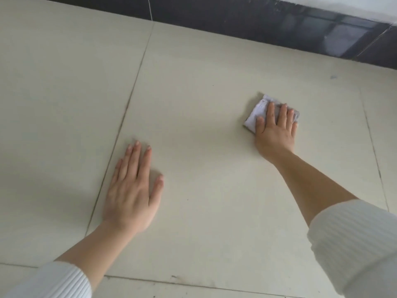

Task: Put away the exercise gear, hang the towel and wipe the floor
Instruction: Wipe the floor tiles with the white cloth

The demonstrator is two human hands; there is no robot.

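White ribbed sleeves [356, 244] up close, left hand [132, 194] flat and relaxed on the tiled floor [204, 190] as a brace. Right hand [275, 130] presses straight fingers on a folded cloth [258, 114] near the dark baseboard [257, 24]. Looks like wiping's underway; next swipe probably needs steady pressure.

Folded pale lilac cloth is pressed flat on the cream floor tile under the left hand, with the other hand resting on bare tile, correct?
Wrong hand: the head view shows the folded pale lilac cloth pressed flat on the cream floor tile under the right hand; the left hand rests on bare tile.
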